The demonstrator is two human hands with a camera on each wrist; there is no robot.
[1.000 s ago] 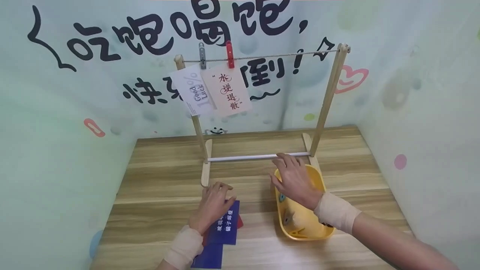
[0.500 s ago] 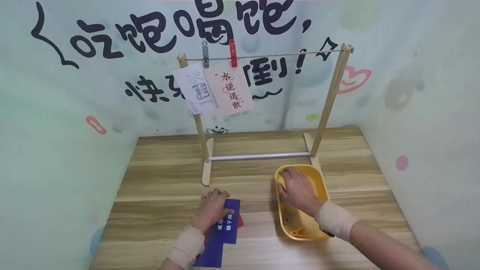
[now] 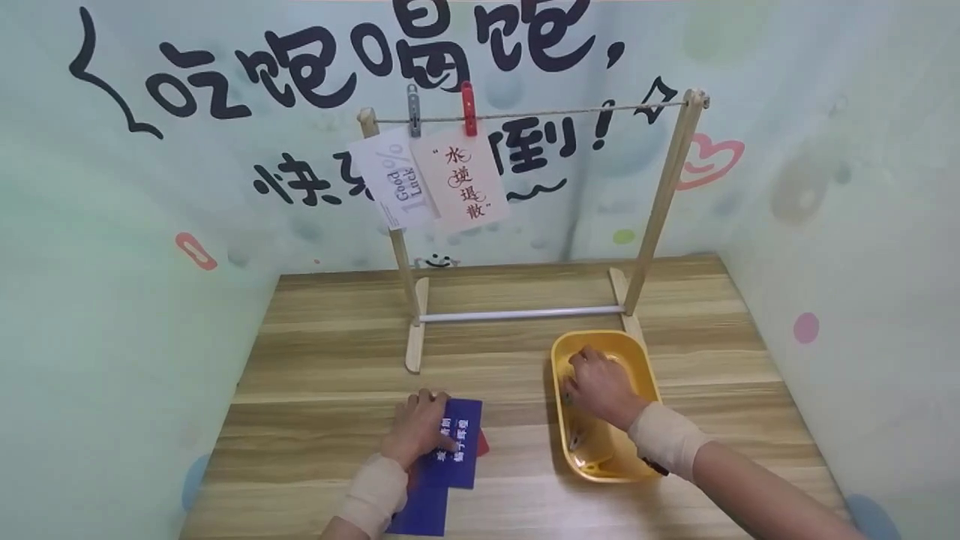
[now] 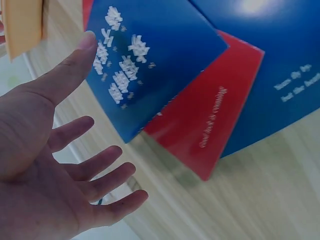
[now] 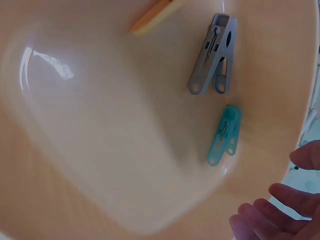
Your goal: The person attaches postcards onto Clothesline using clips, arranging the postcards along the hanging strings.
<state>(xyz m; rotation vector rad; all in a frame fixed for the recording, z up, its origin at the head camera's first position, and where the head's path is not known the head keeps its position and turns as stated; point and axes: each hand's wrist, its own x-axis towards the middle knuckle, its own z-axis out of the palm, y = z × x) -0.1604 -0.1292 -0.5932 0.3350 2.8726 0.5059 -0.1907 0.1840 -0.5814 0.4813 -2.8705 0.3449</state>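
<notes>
My left hand (image 3: 420,427) is over a blue card (image 3: 466,469) with white lettering on the wooden table. In the left wrist view its thumb overlaps the card's edge while the other fingers extend beside it. Partly under that card lie a red card (image 4: 207,110) and another blue card (image 4: 280,95). My right hand (image 3: 604,386) reaches into a yellow basket (image 3: 636,360), fingers bent and parted. Near it in the right wrist view lie a teal clothespin (image 5: 225,135), a grey clothespin (image 5: 212,55) and an orange-yellow clothespin (image 5: 157,16). Nothing shows between the right fingers.
Behind the hands stands a wooden rack (image 3: 660,210) with a string across its top. A grey clothespin (image 3: 414,112) and a red clothespin (image 3: 469,109) hold a white card (image 3: 390,176) and a pink card (image 3: 465,184) on it. Printed walls enclose the table.
My right hand has come down from above the basket's far part into it. The left hand has shifted slightly left and back, its thumb now lying over the blue card.
</notes>
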